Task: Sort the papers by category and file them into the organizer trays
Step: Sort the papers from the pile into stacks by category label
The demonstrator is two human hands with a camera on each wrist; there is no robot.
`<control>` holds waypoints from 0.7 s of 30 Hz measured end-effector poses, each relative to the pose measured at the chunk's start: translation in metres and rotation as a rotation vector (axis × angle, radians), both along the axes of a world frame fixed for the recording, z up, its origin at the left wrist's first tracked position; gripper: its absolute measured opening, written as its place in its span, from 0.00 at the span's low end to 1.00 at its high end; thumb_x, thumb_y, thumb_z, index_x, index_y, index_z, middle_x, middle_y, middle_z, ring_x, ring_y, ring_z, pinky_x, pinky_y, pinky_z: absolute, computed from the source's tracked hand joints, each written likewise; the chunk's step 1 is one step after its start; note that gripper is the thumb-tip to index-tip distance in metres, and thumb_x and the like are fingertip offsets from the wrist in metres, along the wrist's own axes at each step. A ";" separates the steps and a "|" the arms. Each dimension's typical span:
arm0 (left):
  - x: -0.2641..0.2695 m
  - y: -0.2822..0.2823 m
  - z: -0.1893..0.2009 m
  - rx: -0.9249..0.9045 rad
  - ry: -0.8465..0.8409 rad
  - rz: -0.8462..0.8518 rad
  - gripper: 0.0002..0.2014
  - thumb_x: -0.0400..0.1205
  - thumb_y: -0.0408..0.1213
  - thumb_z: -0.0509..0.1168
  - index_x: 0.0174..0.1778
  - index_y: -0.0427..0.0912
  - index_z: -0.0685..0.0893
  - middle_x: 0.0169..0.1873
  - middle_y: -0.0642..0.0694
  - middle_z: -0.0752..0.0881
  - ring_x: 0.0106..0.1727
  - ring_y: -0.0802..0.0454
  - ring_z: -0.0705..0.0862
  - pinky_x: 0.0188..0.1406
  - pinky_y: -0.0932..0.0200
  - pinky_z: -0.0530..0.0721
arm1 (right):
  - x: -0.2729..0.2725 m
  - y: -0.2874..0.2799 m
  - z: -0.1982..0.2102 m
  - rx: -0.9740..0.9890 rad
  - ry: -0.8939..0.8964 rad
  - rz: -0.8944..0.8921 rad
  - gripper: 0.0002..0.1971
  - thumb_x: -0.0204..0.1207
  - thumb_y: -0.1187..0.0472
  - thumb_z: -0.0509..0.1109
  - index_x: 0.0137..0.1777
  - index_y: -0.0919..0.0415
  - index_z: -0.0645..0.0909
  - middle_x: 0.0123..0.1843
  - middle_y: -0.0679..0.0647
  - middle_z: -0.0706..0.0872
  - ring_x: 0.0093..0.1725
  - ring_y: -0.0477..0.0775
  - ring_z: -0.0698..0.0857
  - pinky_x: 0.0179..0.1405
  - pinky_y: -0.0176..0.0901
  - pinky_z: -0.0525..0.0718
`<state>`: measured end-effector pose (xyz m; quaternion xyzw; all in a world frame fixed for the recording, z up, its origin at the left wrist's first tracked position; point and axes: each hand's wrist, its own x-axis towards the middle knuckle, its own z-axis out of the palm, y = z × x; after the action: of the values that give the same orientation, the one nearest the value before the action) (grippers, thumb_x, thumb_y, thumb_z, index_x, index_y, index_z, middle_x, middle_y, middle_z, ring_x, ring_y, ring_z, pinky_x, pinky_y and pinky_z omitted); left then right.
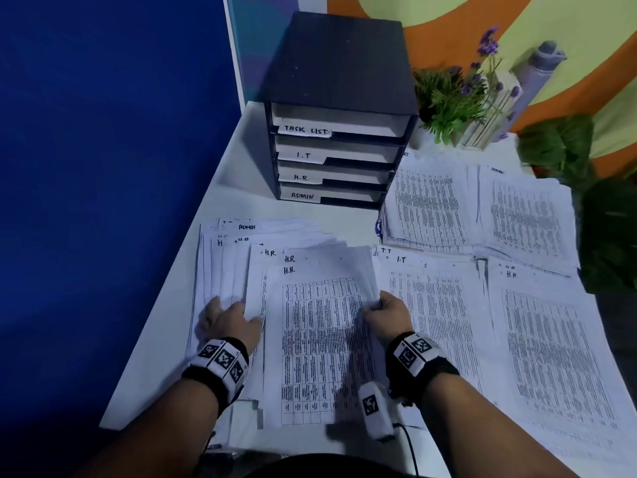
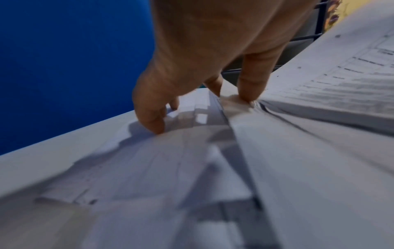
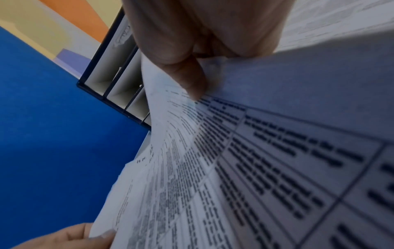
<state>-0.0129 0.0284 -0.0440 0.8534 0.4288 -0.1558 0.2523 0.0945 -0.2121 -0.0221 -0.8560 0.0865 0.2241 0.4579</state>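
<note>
A black organizer [image 1: 339, 63] stands at the back of the table with four trays labelled TASK LIST, I.T, H.R. and ADMIN. In front of it lies a fanned stack of printed sheets [image 1: 234, 257] marked H.R. and ADMIN. My left hand [image 1: 231, 315] presses its fingers down on the left part of this stack [image 2: 149, 168]. My right hand [image 1: 382, 307] pinches the right edge of the top H.R. sheets [image 1: 317, 339] and lifts that edge. The right wrist view shows thumb and fingers of the right hand [image 3: 192, 67] closed on the paper edge [image 3: 170, 104].
Sorted piles cover the right half of the white table [image 1: 248, 188]: an I.T pile [image 1: 431, 322], an H.R. pile [image 1: 551, 357], and two more behind [image 1: 427, 208], one marked ADMIN [image 1: 527, 215]. A blue partition [image 1: 103, 167] borders the left. Potted plants [image 1: 455, 98] stand at the back right.
</note>
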 end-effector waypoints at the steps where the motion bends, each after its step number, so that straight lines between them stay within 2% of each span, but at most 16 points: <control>1: -0.001 0.001 -0.001 0.004 0.001 -0.001 0.26 0.79 0.52 0.67 0.72 0.50 0.76 0.83 0.46 0.49 0.83 0.39 0.50 0.80 0.42 0.59 | -0.001 0.002 0.000 -0.017 -0.011 0.018 0.08 0.73 0.70 0.62 0.35 0.60 0.76 0.33 0.61 0.82 0.32 0.59 0.81 0.31 0.50 0.83; 3: -0.003 0.000 0.000 -0.001 -0.033 0.011 0.22 0.76 0.49 0.71 0.65 0.46 0.81 0.82 0.45 0.53 0.81 0.39 0.55 0.78 0.48 0.62 | -0.003 0.004 -0.005 -0.037 -0.014 0.052 0.10 0.74 0.70 0.61 0.34 0.56 0.76 0.33 0.58 0.81 0.33 0.58 0.80 0.31 0.46 0.79; 5: -0.004 -0.002 0.000 -0.005 -0.070 0.002 0.18 0.75 0.46 0.72 0.57 0.40 0.84 0.77 0.42 0.64 0.77 0.41 0.65 0.74 0.56 0.68 | -0.007 0.006 -0.007 -0.063 -0.009 0.073 0.10 0.75 0.69 0.62 0.35 0.55 0.77 0.33 0.59 0.82 0.33 0.58 0.81 0.30 0.44 0.79; 7: -0.004 -0.002 0.003 0.023 -0.093 -0.028 0.14 0.72 0.47 0.71 0.44 0.41 0.85 0.65 0.41 0.79 0.65 0.41 0.77 0.64 0.55 0.78 | -0.010 0.006 -0.008 -0.080 -0.008 0.086 0.10 0.76 0.68 0.62 0.37 0.55 0.78 0.34 0.60 0.83 0.32 0.58 0.81 0.29 0.44 0.80; 8: -0.004 0.000 0.003 0.028 -0.097 -0.023 0.13 0.70 0.48 0.71 0.39 0.42 0.83 0.57 0.42 0.83 0.58 0.41 0.81 0.58 0.55 0.82 | -0.011 0.007 -0.009 -0.082 -0.009 0.094 0.09 0.76 0.68 0.63 0.38 0.56 0.78 0.35 0.60 0.84 0.33 0.58 0.81 0.29 0.45 0.82; 10: -0.004 0.001 0.007 0.046 -0.110 -0.028 0.13 0.69 0.47 0.72 0.31 0.43 0.77 0.46 0.44 0.86 0.48 0.42 0.84 0.49 0.57 0.83 | -0.010 0.008 -0.009 -0.072 -0.003 0.093 0.07 0.75 0.69 0.63 0.40 0.57 0.78 0.37 0.62 0.85 0.34 0.60 0.83 0.33 0.50 0.86; 12: -0.005 -0.001 0.013 0.046 -0.156 -0.026 0.16 0.71 0.44 0.73 0.26 0.42 0.74 0.43 0.44 0.85 0.44 0.42 0.84 0.45 0.60 0.83 | -0.009 0.009 -0.009 -0.063 0.001 0.099 0.07 0.73 0.70 0.65 0.40 0.57 0.76 0.37 0.60 0.85 0.35 0.59 0.84 0.34 0.48 0.85; 14: -0.008 -0.005 0.017 0.013 -0.247 -0.019 0.13 0.73 0.40 0.75 0.27 0.41 0.79 0.48 0.42 0.82 0.47 0.42 0.82 0.46 0.61 0.79 | -0.010 0.010 -0.006 -0.047 0.007 0.091 0.09 0.73 0.70 0.65 0.38 0.56 0.74 0.34 0.56 0.81 0.33 0.54 0.81 0.31 0.42 0.82; 16: -0.011 -0.008 0.016 -0.052 -0.375 0.020 0.05 0.73 0.32 0.75 0.39 0.34 0.88 0.52 0.42 0.79 0.48 0.44 0.80 0.48 0.64 0.74 | -0.010 0.009 -0.008 -0.033 0.006 0.079 0.09 0.72 0.71 0.65 0.37 0.57 0.73 0.34 0.56 0.80 0.32 0.53 0.79 0.31 0.42 0.80; 18: -0.012 -0.009 0.015 -0.081 -0.458 0.055 0.04 0.74 0.28 0.72 0.44 0.33 0.87 0.51 0.42 0.78 0.48 0.45 0.79 0.48 0.64 0.71 | -0.010 0.009 -0.007 -0.024 -0.022 0.061 0.05 0.72 0.70 0.65 0.39 0.60 0.76 0.35 0.58 0.81 0.33 0.55 0.80 0.32 0.44 0.81; 19: -0.012 -0.009 0.016 -0.135 -0.499 0.083 0.01 0.76 0.29 0.70 0.41 0.35 0.85 0.49 0.43 0.78 0.46 0.47 0.78 0.44 0.63 0.71 | -0.011 0.009 -0.007 -0.009 -0.034 0.044 0.04 0.72 0.70 0.65 0.40 0.62 0.77 0.35 0.59 0.82 0.32 0.56 0.80 0.31 0.44 0.81; 21: -0.010 -0.009 0.018 -0.275 -0.550 0.191 0.03 0.81 0.31 0.65 0.42 0.40 0.81 0.45 0.44 0.78 0.45 0.50 0.76 0.37 0.60 0.70 | -0.010 0.009 -0.006 0.044 -0.041 0.011 0.05 0.73 0.71 0.65 0.40 0.62 0.77 0.33 0.59 0.83 0.28 0.53 0.78 0.27 0.42 0.78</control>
<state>-0.0233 0.0192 -0.0259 0.7772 0.3977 0.0487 0.4852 0.0841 -0.2034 -0.0282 -0.8506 0.0673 0.2107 0.4770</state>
